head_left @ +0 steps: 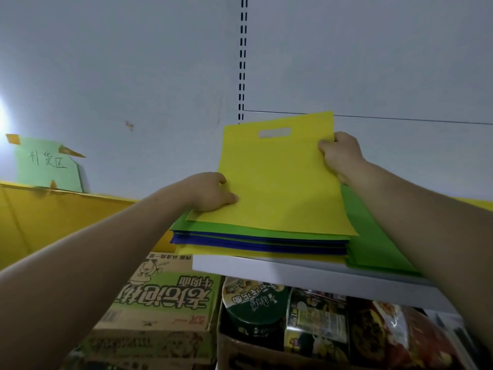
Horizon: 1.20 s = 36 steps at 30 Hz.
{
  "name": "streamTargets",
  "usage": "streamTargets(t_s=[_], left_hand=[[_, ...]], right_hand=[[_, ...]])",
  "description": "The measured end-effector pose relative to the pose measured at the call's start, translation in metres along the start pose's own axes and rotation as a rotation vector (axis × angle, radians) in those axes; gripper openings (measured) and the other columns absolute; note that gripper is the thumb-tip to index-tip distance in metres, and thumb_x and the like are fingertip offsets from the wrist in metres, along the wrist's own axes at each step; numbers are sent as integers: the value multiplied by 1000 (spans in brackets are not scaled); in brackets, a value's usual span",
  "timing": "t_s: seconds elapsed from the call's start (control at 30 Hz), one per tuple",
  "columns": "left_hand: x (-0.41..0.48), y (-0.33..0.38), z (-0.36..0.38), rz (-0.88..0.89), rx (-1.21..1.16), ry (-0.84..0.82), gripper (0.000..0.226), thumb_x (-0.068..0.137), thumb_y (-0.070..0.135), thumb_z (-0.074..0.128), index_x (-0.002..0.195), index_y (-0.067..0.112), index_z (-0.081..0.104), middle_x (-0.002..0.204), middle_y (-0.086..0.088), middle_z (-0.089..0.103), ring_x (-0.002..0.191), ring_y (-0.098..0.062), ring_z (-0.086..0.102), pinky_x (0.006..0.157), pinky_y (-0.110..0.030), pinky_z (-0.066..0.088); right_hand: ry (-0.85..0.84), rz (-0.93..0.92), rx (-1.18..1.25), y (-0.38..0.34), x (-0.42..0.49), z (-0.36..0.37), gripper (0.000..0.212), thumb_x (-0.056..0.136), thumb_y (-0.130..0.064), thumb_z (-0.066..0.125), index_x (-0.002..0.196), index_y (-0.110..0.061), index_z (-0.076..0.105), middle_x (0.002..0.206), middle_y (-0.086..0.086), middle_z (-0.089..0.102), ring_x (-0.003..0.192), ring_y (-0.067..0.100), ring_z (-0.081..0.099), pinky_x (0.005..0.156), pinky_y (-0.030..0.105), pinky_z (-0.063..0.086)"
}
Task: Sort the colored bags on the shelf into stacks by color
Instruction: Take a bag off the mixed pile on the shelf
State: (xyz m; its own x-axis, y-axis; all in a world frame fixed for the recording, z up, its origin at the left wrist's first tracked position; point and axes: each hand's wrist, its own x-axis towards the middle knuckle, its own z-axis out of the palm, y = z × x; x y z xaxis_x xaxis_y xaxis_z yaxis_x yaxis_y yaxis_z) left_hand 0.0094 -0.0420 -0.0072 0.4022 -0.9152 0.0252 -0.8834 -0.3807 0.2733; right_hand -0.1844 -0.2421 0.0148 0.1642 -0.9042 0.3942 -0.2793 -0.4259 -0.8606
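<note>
The right grip [341, 156] was closed on the right edge of a yellow bag [280, 182], near the top corner, fingers curled round it. The left grip [210, 193] pinched the left edge lower down, thumb on top. So both had hold of the same bag, one on each side.

The bag was flat, thin & cloth-like, w/ a cut-out handle hole near the top. It looked very light and floppy, prob. a bit rough, not slippery. Its far end tilted up while the near end lay on the pile. Best place to hold: the 2 side edges, like here. One corner alone would prob. let it sag.

Under it was a mixed pile [253, 243] of the same sort of bags, w/ green, blue & yellow layers and edges not lined up. It could slide if the top bag got dragged, so lift, don't pull. Just beside it on the right lay a green stack [373, 236]. All sat on a smooth white shelf [293, 273]. Below were cardboard noodle boxes [160, 297].
</note>
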Motion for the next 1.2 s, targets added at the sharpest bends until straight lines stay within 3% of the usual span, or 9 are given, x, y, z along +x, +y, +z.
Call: streamTargets(t_s=[0.17, 0.23, 0.33, 0.43, 0.6, 0.73, 0.87, 1.03, 1.2], left_hand=[[-2, -5, -6, 14, -365, 135, 74, 83, 36, 69, 145, 21, 30, 140, -11, 43, 118, -29, 48, 90, -33, 41], [-5, -5, -11, 64, -556, 223, 71, 83, 18, 70, 143, 21, 32, 115, -6, 55, 98, -26, 55, 79, -32, 45], [-10, -5, -16, 139, -709, 331, 66, 85, 4, 62, 141, 23, 32, 86, 8, 50, 81, -21, 56, 70, -32, 47], [-14, -4, -17, 206, -757, 424, 64, 85, 0, 57, 139, 27, 35, 87, 9, 48, 78, -17, 56, 61, -28, 45], [-17, -5, -11, 288, -764, 531, 60, 85, -1, 55, 138, 23, 40, 105, 1, 51, 92, -20, 52, 77, -30, 42], [-22, 2, -8, 296, -727, 548, 61, 86, 2, 55, 142, 21, 37, 126, -7, 50, 109, -24, 50, 90, -35, 42], [-42, 27, -10, 360, -736, 557, 59, 87, -1, 52, 139, 23, 39, 108, 1, 49, 93, -19, 46, 76, -28, 33], [-67, 82, -4, 441, -742, 566, 54, 86, -2, 51, 132, 25, 46, 97, 5, 50, 91, -20, 48, 69, -28, 37], [-89, 162, 19, 498, -750, 525, 58, 85, 0, 53, 137, 24, 42, 109, -2, 49, 96, -24, 49, 79, -32, 38]], right_hand=[[100, -15, 172, -18, -7, -16, 25, 90, -20, 52, 108, -5, 61, 107, 14, 65, 90, 26, 63, 82, 42, 53], [140, -36, 187, -23, -10, -24, 24, 92, -21, 52, 109, -6, 61, 102, 9, 63, 85, 22, 60, 73, 34, 51], [196, -73, 183, -32, -16, -33, 20, 93, -23, 53, 108, -12, 60, 99, 4, 61, 85, 19, 58, 72, 30, 49], [247, -114, 182, -40, -26, -39, 20, 94, -25, 54, 110, -15, 59, 103, 1, 61, 88, 17, 59, 73, 29, 49], [315, -132, 198, -49, -48, -45, 19, 95, -26, 54, 112, -18, 55, 104, -2, 59, 90, 16, 59, 79, 33, 51], [239, -90, 231, -54, -66, -58, 27, 93, -16, 55, 116, -26, 45, 109, 1, 61, 92, 18, 62, 78, 33, 54], [266, -134, 225, -58, -83, -88, 33, 93, -11, 54, 122, -21, 45, 92, 1, 63, 74, 11, 61, 60, 24, 50], [391, -128, 233, -50, -99, -155, 26, 91, -14, 56, 113, -22, 46, 94, 5, 65, 80, 19, 64, 76, 36, 55], [466, -140, 169, -24, -122, -242, 23, 91, -16, 55, 109, -26, 46, 94, 7, 66, 80, 22, 64, 78, 40, 54]])
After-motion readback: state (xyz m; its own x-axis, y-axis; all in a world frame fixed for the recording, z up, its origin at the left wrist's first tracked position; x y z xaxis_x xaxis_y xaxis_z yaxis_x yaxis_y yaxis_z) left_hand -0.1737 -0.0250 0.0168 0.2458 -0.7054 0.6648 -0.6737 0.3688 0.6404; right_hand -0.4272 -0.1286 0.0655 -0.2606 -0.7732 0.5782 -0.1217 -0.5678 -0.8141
